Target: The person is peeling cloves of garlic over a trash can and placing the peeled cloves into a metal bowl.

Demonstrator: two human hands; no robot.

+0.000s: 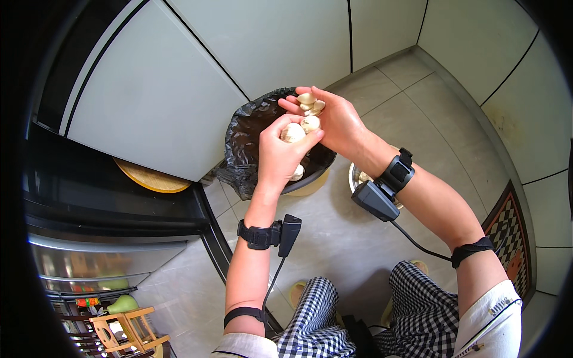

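My left hand (pixel 277 152) is closed around whitish garlic bulbs, with one bulb (pixel 292 132) showing between fingers and thumb. Another garlic piece (pixel 310 123) sits at its fingertips, beside my right palm. My right hand (pixel 341 122) is turned palm up, fingers slightly curled, cradling several loose garlic cloves (pixel 307 100). Both hands are over a bin lined with a black plastic bag (pixel 242 140). Below my left hand a further white bulb (pixel 298 173) shows near the bin's rim; whether the hand holds it I cannot tell.
A metal bowl (pixel 351 179) with pale pieces stands on the tiled floor, partly hidden by my right wrist. Light cabinet doors (pixel 286 42) rise behind the bin. A round wooden board (pixel 152 178) lies at left, a wooden chair (pixel 113 334) lower left, a patterned mat (pixel 510 232) at right.
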